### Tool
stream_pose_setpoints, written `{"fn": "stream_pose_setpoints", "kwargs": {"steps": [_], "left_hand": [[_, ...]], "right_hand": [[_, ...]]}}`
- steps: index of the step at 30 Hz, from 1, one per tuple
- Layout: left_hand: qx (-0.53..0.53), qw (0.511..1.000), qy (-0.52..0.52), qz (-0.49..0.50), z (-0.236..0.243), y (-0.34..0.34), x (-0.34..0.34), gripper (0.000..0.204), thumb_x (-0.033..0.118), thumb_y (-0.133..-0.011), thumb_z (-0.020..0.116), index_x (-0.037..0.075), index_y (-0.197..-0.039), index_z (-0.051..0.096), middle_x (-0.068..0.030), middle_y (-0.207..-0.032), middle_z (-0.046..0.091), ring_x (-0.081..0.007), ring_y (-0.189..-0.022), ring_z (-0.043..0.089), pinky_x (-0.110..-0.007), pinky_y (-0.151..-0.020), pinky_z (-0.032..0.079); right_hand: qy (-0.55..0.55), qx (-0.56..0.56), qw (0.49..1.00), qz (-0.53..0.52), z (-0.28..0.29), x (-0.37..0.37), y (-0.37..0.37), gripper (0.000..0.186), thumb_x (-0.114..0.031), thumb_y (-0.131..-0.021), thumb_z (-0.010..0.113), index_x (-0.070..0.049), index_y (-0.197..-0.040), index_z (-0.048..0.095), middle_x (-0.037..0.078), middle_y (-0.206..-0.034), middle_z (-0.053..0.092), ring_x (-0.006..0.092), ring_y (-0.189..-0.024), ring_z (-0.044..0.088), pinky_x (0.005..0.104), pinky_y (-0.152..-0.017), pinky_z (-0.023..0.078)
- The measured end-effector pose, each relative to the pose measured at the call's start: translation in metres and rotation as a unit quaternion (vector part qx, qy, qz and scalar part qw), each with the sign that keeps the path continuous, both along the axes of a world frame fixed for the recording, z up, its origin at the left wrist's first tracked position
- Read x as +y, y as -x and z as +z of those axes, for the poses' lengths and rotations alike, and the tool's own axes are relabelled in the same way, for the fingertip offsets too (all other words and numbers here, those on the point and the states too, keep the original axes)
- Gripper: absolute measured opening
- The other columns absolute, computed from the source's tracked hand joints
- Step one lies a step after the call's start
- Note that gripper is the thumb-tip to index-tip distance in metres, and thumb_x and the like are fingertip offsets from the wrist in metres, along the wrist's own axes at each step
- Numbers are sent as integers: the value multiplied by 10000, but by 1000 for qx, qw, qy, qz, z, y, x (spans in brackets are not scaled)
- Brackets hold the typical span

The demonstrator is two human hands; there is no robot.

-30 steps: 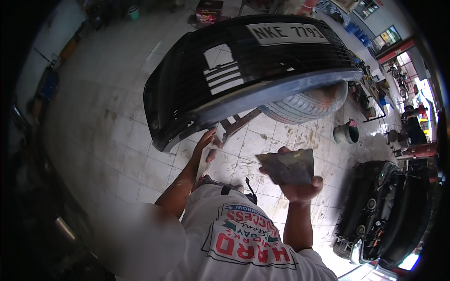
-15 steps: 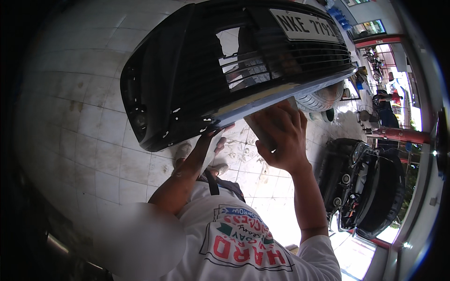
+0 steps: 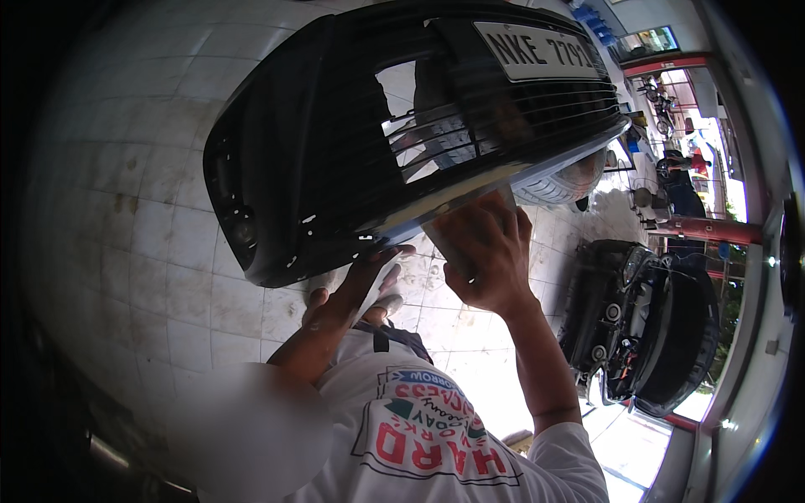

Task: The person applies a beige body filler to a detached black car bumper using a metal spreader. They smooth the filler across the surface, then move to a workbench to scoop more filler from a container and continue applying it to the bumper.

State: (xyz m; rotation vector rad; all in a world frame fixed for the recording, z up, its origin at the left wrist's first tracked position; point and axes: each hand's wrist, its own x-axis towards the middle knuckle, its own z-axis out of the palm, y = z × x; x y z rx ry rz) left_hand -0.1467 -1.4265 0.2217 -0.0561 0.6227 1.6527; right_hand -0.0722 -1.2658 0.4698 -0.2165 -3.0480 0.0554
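Observation:
A black car bumper (image 3: 277, 151) with a license plate (image 3: 537, 52) lies across the upper middle, its near edge dull with grey and tan patches. My right hand (image 3: 486, 251) is wrapped round a flat grey block (image 3: 444, 239), which looks like a sanding block. The block's upper end meets the patched edge from below. Farther left, my left hand (image 3: 366, 272) grips the same edge, fingers stretched along it and partly hidden beneath.
Under the bumper's right part sits a tire (image 3: 558, 180). Pale tiles (image 3: 176, 239) cover the floor. To the right stands a black car (image 3: 641, 327) with its hood raised. Beyond it are a red post (image 3: 713, 230) and a person in red (image 3: 698, 164).
My right hand and the block have slid slightly left along the bumper's edge. The whole view has shifted a little. My left hand keeps its place at the edge.

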Motion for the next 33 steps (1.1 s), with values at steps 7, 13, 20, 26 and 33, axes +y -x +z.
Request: {"fn": "stream_pose_setpoints", "kwargs": {"steps": [7, 13, 20, 26, 33], "left_hand": [[8, 999, -17, -40, -4, 4, 2, 387, 311, -1067, 597, -3, -1277, 683, -1, -651, 575, -54, -454, 381, -230, -404, 279], [24, 999, -19, -38, 1, 5, 2, 413, 342, -1073, 589, -4, -1270, 696, 41, -551, 435, -57, -434, 360, -250, -405, 261], [14, 999, -42, -30, -6, 1, 0, 461, 374, -1086, 548, -1, -1330, 655, 31, -559, 456, -68, -434, 367, -253, -420, 283], [96, 992, -50, -67, -7, 10, -2, 537, 432, -1067, 544, -37, -1311, 642, -19, -569, 501, -103, -445, 438, -243, -438, 317], [71, 992, -72, -71, 7, 12, -5, 574, 460, -1072, 532, -25, -1367, 616, -5, -575, 489, -87, -463, 420, -245, -456, 311]], "right_hand": [[18, 23, 999, -14, 10, 7, -1, 653, -219, -660, 744, -295, -1308, 729, 38, -1293, 618, 326, -1338, 507, 636, -1048, 343], [6, 25, 1000, -1, 9, 7, 12, 654, -205, -651, 758, -290, -1298, 724, 42, -1276, 620, 320, -1325, 512, 630, -1043, 341], [4, -10, 1000, -18, 7, 3, 6, 648, -181, -646, 754, -316, -1279, 737, 36, -1253, 628, 316, -1330, 513, 637, -1095, 319], [22, -1, 1000, -4, 17, 1, 2, 660, -212, -651, 767, -310, -1303, 736, 33, -1279, 635, 318, -1346, 507, 615, -1112, 321], [-21, -7, 999, 25, 17, 9, 16, 629, -296, -673, 772, -186, -1292, 756, 83, -1312, 646, 346, -1317, 521, 559, -1117, 343]]}}
